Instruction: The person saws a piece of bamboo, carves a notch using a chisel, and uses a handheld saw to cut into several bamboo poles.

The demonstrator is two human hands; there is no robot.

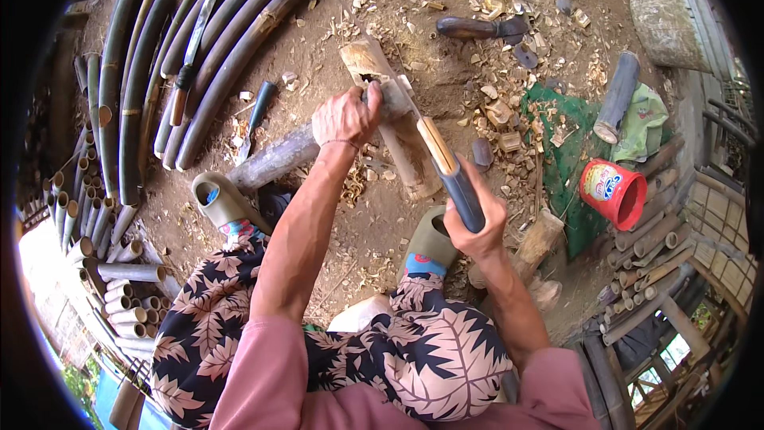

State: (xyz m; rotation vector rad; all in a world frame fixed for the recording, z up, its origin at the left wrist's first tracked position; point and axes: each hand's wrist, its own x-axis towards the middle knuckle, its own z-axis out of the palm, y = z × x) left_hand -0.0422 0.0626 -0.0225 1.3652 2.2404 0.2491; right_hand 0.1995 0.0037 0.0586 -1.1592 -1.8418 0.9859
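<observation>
A bamboo pole (278,155) lies slantwise over a notched wooden block (412,161), its right end resting on the block. My left hand (348,117) is closed over the pole near that end and presses it against the wood. In my right hand (480,219) is a hand saw (436,146), gripped by its dark handle with a pale wooden part in front. The thin saw blade points up and to the left, crossing the pole's end just right of my left hand. How deep the teeth sit in the bamboo I cannot tell.
Long dark bamboo poles (231,40) and a knife (193,48) lie at the left. A dark-handled blade (485,28) rests among wood chips beyond the block. To the right are a green sheet (569,183), a red tub (614,193) and a short bamboo piece (617,97).
</observation>
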